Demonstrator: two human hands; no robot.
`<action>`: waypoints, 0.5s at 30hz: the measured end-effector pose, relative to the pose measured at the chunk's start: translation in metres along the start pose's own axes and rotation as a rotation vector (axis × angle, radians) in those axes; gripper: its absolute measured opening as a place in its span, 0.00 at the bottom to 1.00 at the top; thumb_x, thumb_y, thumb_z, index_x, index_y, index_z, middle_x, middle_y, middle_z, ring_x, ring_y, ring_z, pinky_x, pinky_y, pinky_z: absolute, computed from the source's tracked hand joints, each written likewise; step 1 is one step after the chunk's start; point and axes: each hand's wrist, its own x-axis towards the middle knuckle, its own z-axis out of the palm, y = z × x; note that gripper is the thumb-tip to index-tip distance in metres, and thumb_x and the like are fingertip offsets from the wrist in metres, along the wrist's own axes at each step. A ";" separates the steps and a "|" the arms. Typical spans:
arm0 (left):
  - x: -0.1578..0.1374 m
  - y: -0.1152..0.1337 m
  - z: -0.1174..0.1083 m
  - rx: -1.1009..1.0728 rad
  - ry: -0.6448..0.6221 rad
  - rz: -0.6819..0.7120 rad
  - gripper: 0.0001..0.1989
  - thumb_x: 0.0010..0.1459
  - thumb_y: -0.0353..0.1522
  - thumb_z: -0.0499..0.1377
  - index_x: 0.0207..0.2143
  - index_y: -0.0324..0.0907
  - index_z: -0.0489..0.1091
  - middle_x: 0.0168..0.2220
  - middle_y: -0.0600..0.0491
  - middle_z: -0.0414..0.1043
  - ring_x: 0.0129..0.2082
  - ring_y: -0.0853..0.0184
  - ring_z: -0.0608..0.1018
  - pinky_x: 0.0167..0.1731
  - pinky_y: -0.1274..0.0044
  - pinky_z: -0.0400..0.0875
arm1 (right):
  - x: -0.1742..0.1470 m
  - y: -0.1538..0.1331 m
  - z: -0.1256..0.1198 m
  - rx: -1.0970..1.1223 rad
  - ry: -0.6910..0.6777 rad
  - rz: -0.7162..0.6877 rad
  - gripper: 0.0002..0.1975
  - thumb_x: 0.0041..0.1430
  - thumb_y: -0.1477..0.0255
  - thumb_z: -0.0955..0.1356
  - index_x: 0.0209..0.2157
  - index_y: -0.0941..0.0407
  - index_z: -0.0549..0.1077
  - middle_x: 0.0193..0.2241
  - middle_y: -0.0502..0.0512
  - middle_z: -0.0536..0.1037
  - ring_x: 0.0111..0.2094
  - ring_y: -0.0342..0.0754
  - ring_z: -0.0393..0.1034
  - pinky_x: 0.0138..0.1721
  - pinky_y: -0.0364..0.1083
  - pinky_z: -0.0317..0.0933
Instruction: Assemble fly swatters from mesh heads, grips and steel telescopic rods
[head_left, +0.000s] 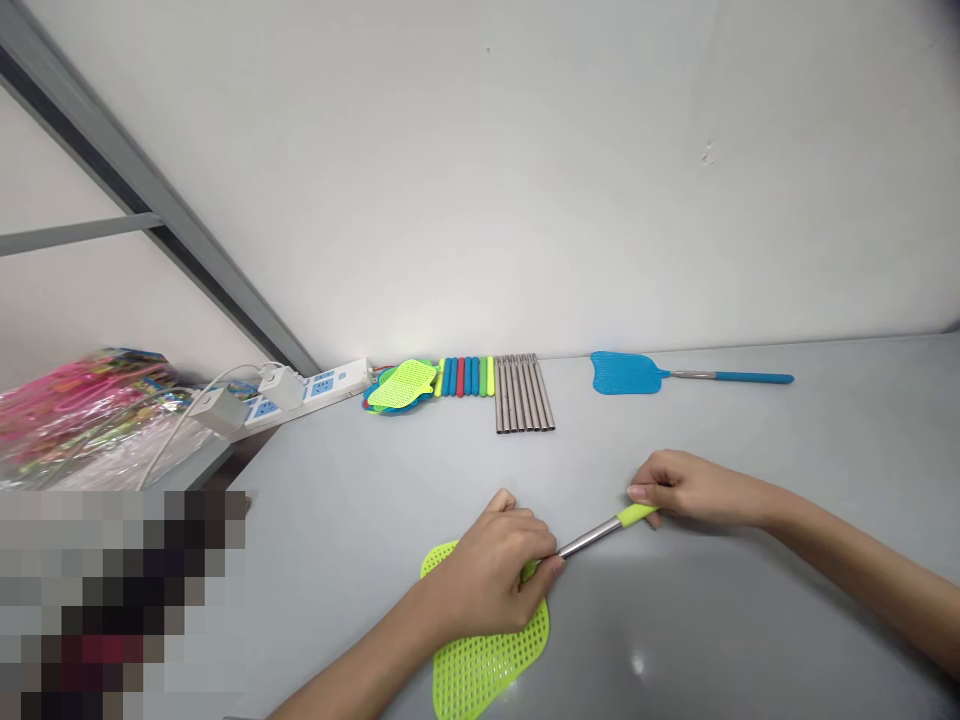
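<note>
My left hand is closed round the neck of a yellow-green fly swatter, where its perforated head meets a metal tube. The hand covers part of the head and the joint. At the tube's far end is a yellow-green handle sleeve, and my right hand pinches it between thumb and fingers. Some of the sleeve is hidden by those fingers. The swatter lies slantwise, its head low and to the left, its handle up to the right.
Along the wall lie a stack of swatter heads, several coloured sleeves, a row of metal tubes and a whole blue swatter. A power strip with plugs sits left, beside plastic-wrapped goods. The lower left is pixelated.
</note>
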 end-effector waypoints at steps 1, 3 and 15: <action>0.000 0.001 0.001 -0.004 0.002 0.003 0.12 0.55 0.29 0.45 0.19 0.40 0.50 0.19 0.58 0.59 0.22 0.72 0.64 0.32 0.75 0.53 | 0.000 -0.002 0.002 -0.004 -0.004 -0.001 0.19 0.55 0.64 0.58 0.18 0.59 0.67 0.13 0.46 0.55 0.16 0.38 0.47 0.19 0.40 0.43; 0.001 0.003 0.002 -0.013 0.002 0.011 0.12 0.54 0.29 0.45 0.19 0.40 0.50 0.19 0.58 0.59 0.22 0.72 0.64 0.32 0.75 0.53 | 0.000 -0.006 0.006 -0.009 0.002 -0.006 0.19 0.56 0.64 0.58 0.17 0.59 0.68 0.13 0.47 0.55 0.16 0.38 0.48 0.19 0.39 0.43; 0.009 0.001 -0.006 0.010 0.070 -0.088 0.11 0.57 0.34 0.47 0.23 0.41 0.59 0.21 0.58 0.62 0.24 0.72 0.64 0.34 0.75 0.53 | 0.002 -0.008 -0.002 0.210 -0.100 -0.035 0.22 0.54 0.57 0.59 0.27 0.60 0.72 0.15 0.46 0.59 0.16 0.37 0.47 0.18 0.39 0.43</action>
